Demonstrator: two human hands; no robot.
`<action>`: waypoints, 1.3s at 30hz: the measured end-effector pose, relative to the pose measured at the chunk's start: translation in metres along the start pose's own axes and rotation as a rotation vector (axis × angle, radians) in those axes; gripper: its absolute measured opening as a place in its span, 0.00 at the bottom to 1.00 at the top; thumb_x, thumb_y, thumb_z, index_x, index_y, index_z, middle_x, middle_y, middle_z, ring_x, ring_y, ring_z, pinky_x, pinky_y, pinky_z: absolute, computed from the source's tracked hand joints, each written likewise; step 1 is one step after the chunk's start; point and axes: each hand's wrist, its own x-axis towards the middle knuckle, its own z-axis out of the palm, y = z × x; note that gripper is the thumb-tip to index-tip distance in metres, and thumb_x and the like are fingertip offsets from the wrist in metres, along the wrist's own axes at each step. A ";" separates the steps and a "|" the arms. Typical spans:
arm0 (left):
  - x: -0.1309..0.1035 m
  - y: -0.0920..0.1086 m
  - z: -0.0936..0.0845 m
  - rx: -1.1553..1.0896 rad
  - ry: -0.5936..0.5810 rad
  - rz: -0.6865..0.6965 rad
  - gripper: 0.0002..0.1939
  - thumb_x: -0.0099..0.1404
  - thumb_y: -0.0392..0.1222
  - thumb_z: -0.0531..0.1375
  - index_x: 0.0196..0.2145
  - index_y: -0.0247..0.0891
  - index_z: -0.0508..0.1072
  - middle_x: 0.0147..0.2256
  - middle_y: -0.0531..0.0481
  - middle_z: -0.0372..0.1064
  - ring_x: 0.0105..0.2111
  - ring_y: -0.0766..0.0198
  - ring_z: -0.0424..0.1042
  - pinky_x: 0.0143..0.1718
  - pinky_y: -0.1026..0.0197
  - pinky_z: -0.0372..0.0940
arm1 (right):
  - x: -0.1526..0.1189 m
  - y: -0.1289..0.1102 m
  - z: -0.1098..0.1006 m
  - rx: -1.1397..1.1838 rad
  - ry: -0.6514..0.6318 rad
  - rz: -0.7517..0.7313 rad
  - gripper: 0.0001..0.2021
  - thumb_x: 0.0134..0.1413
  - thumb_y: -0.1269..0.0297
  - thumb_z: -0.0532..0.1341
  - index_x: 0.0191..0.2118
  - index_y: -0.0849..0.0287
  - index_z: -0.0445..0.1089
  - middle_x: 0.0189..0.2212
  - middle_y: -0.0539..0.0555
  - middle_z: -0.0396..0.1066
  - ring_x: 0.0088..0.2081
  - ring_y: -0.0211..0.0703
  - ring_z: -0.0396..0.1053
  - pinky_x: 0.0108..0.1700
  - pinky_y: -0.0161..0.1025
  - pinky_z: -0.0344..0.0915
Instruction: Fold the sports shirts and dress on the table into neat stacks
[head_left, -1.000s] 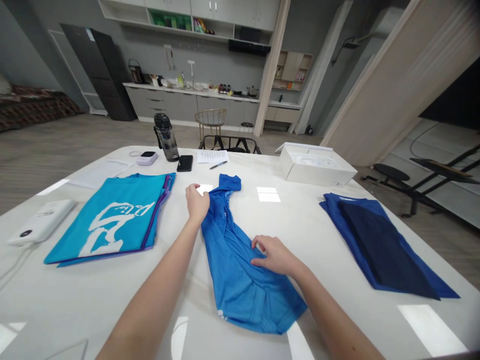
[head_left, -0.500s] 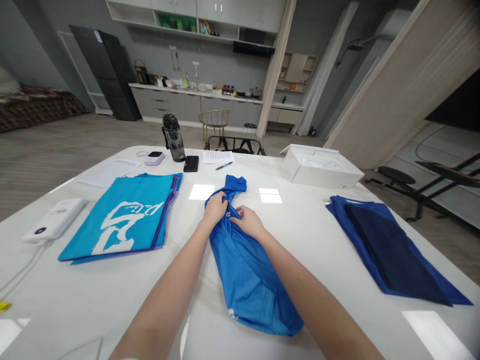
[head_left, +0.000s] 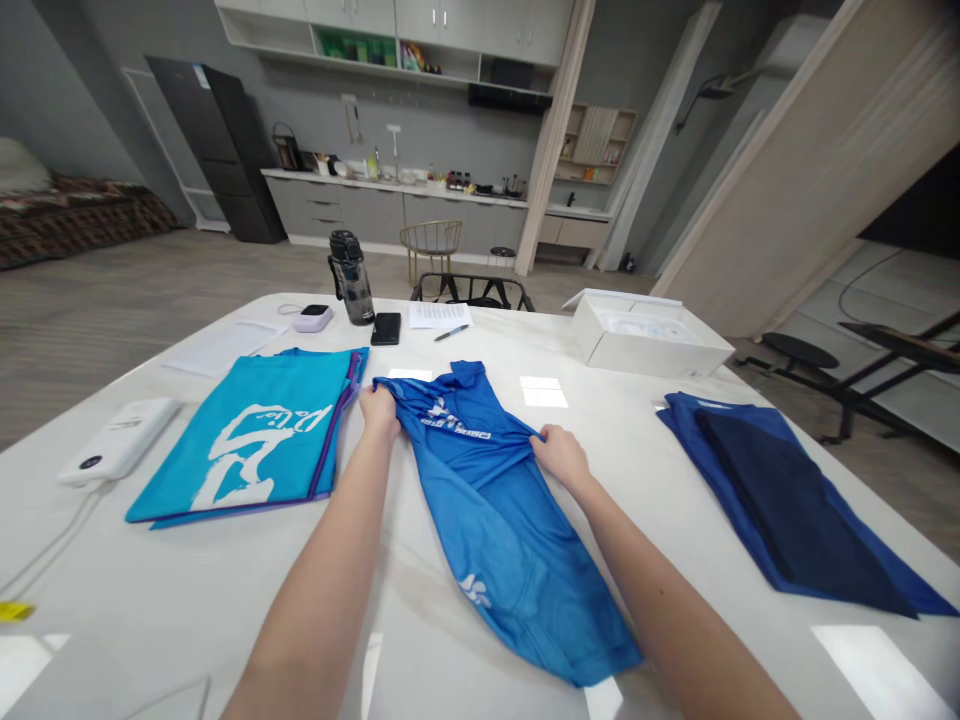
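A blue shirt [head_left: 495,520] with white print lies in front of me on the white table, its far part stretched sideways between both hands. My left hand [head_left: 380,410] is closed on its upper left edge. At its right side, my right hand [head_left: 562,455] pinches the cloth. Creases run across the shirt between the two grips. A white logo shows near its lower left edge. Left of it sits a stack of folded turquoise and purple shirts [head_left: 300,400] with white lettering. To the right lie folded dark blue shirts [head_left: 787,510].
A white power bank [head_left: 120,440] with a cable rests at the left. Along the far side stand a water bottle [head_left: 351,280], a black phone [head_left: 386,329], a pen [head_left: 451,333], printed paper [head_left: 439,316] and an open white box [head_left: 652,345].
My hands have moved apart, left hand leftward and right hand rightward. The bunched far part of the blue shirt is now spread wide, and its white print shows.
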 end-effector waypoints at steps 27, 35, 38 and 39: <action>-0.027 0.002 0.000 1.197 -0.779 0.438 0.35 0.67 0.61 0.53 0.67 0.45 0.61 0.69 0.38 0.51 0.69 0.42 0.48 0.67 0.30 0.36 | 0.054 -0.038 -0.010 0.101 0.166 -0.124 0.18 0.69 0.55 0.49 0.48 0.57 0.73 0.45 0.61 0.77 0.47 0.52 0.74 0.46 0.40 0.64; -0.028 0.002 -0.001 1.179 -0.540 0.311 0.52 0.60 0.72 0.55 0.71 0.38 0.51 0.69 0.27 0.47 0.68 0.31 0.47 0.63 0.23 0.36 | 0.108 0.089 -0.062 0.117 0.227 0.263 0.22 0.64 0.61 0.48 0.45 0.67 0.77 0.40 0.72 0.77 0.44 0.59 0.75 0.41 0.44 0.67; -0.032 0.001 0.002 1.181 -0.358 0.304 0.39 0.66 0.67 0.52 0.64 0.37 0.64 0.65 0.26 0.57 0.66 0.29 0.52 0.61 0.21 0.39 | 0.114 0.122 -0.066 0.104 0.216 0.337 0.20 0.63 0.59 0.51 0.41 0.67 0.78 0.37 0.72 0.77 0.42 0.61 0.76 0.40 0.46 0.68; -0.033 0.001 0.003 1.193 -0.306 0.314 0.34 0.67 0.64 0.52 0.61 0.37 0.68 0.63 0.26 0.60 0.65 0.28 0.53 0.60 0.21 0.40 | 0.114 0.128 -0.066 0.096 0.217 0.347 0.19 0.63 0.59 0.52 0.40 0.66 0.78 0.37 0.72 0.77 0.43 0.62 0.76 0.40 0.48 0.68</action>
